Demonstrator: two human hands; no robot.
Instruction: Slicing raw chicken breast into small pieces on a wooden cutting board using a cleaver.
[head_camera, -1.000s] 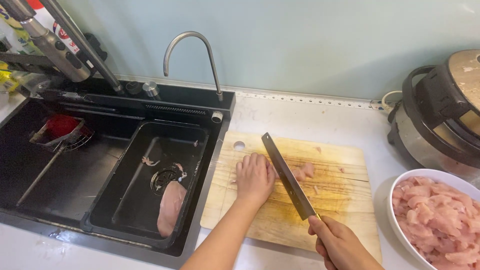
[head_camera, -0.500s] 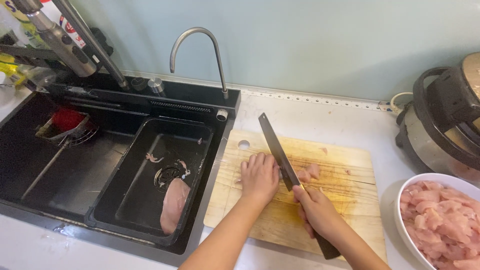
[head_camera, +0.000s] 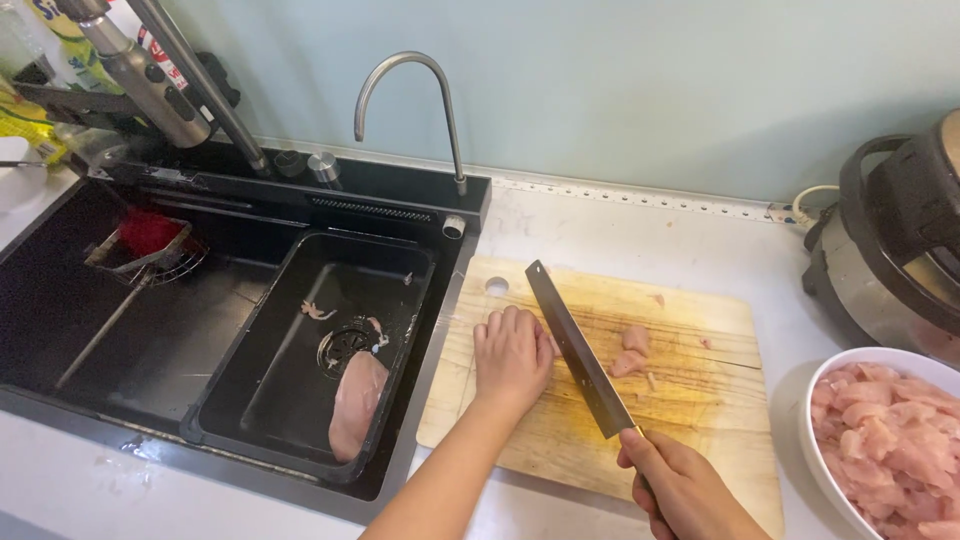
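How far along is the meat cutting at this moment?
Done: the white bowl holds a heap of cut pieces. In hand: the left hand presses meat on the cutting board; the right hand holds the knife beside it. Left: loose chunks on the board and a whole fillet in the sink.

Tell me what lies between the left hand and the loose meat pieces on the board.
In the head view, the knife blade slants between the left hand and the meat pieces, over the board. The right hand holds its handle.
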